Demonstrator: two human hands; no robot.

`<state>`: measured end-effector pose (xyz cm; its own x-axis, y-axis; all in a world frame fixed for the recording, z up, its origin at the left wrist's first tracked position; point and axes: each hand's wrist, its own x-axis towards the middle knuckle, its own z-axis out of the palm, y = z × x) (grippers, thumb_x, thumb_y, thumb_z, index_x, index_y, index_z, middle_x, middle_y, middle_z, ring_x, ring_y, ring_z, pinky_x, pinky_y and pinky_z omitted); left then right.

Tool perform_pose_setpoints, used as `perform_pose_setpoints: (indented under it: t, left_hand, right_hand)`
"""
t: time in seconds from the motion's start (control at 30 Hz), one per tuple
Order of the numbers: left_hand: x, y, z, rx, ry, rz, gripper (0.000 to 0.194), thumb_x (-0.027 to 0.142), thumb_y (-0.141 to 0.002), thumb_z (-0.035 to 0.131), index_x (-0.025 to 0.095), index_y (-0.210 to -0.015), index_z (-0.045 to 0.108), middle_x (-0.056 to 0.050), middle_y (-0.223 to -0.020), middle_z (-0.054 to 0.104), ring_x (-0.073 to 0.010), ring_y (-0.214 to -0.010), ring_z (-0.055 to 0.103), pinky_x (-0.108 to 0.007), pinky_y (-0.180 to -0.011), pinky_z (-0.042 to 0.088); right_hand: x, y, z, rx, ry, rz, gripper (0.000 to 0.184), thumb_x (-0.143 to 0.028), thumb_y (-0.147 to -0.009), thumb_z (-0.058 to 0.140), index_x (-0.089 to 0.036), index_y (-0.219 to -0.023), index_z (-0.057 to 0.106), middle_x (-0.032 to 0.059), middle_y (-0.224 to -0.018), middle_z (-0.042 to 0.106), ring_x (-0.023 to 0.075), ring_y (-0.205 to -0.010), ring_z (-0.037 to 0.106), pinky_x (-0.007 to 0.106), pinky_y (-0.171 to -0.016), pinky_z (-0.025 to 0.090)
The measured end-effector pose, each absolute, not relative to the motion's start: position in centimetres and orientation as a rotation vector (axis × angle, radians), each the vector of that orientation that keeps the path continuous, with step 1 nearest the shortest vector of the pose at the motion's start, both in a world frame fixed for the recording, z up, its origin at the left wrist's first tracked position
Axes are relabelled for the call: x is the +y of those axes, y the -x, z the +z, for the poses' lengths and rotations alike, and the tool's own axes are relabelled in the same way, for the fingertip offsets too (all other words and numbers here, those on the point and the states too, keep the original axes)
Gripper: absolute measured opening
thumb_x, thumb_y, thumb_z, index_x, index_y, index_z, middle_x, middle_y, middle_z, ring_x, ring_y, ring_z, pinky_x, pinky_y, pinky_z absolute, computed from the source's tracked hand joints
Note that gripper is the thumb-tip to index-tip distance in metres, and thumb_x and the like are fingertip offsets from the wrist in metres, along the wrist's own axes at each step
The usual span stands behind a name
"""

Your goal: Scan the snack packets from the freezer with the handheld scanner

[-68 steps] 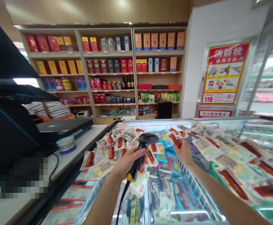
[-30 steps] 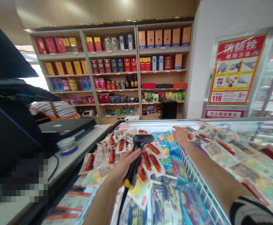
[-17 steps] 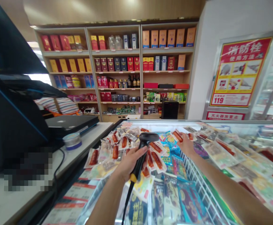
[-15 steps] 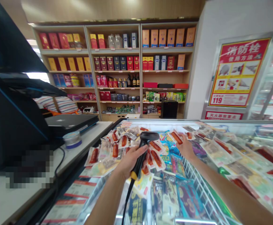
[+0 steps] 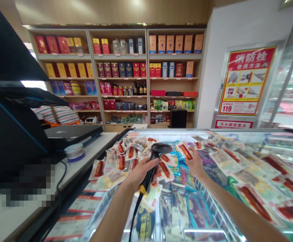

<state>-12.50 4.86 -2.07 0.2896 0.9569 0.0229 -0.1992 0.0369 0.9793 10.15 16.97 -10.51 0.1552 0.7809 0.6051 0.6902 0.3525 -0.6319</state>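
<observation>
My left hand is wrapped around the grip of a black barcode scanner, its head up and its cable hanging down toward me. Between the fingers of my right hand is a clear packet with a sausage, held a little right of the scanner head. Sealed sausage packets lie piled on the glass freezer top left of the scanner. Another sausage packet shows just behind my left hand. More packets spread over the glass on the right.
Under the glass, a white wire basket stands among colourful ice-cream wrappers. At left is a counter with a dark screen and a round tub. Shelves of boxes line the back wall.
The view has turned slightly to the right. My right hand has brought the sausage packet a little nearer the scanner, and the packet faces me more. My left hand keeps its grip.
</observation>
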Motion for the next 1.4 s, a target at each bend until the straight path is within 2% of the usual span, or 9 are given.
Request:
perform_pose_setpoints:
  t: [0.53, 0.97, 1.17, 1.4]
  left_hand:
    - [4.40, 13.03, -1.67, 0.686, -1.178, 1.014, 0.018, 0.031, -0.072, 0.050, 0.014, -0.072, 0.046, 0.001, -0.060, 0.049, -0.0044, -0.041, 0.043, -0.019, -0.041, 0.035]
    - [4.64, 13.09, -1.87, 0.723, -1.170, 1.038, 0.023, 0.036, -0.070, 0.050, 0.014, -0.072, 0.046, 0.001, -0.060, 0.049, -0.0044, -0.041, 0.042, -0.018, -0.040, 0.033]
    - [4.92, 13.31, -2.17, 0.674, -1.137, 1.014, 0.021, 0.036, -0.071, 0.050, 0.015, -0.072, 0.045, 0.001, -0.062, 0.049, -0.0052, -0.043, 0.043, -0.019, -0.040, 0.035]
    - [4.86, 13.10, -2.02, 0.739, -1.134, 1.055, 0.023, 0.036, -0.070, 0.051, 0.014, -0.070, 0.046, 0.001, -0.061, 0.048, -0.0045, -0.041, 0.043, -0.018, -0.038, 0.034]
  right_hand:
    - [16.86, -10.03, -10.51, -1.555, 1.356, 0.097, 0.046, -0.023, -0.062, 0.042, -0.016, -0.108, 0.039, 0.0053, -0.084, 0.058, 0.0171, -0.068, 0.054, 0.028, -0.064, 0.039]
    - [16.77, -9.99, -10.49, -1.568, 1.404, 0.097, 0.046, -0.024, -0.062, 0.042, -0.016, -0.108, 0.040, 0.0035, -0.078, 0.058, 0.0159, -0.058, 0.052, 0.028, -0.058, 0.039]
    - [16.68, -10.11, -10.74, -1.584, 1.393, 0.146, 0.048, -0.025, -0.063, 0.042, -0.016, -0.110, 0.039, 0.0039, -0.081, 0.058, 0.0174, -0.067, 0.054, 0.028, -0.062, 0.040]
    - [17.46, -9.54, -10.80, -1.635, 1.509, 0.141, 0.050, -0.029, -0.065, 0.044, -0.015, -0.112, 0.037, 0.0054, -0.087, 0.059, 0.0180, -0.068, 0.056, 0.029, -0.065, 0.039]
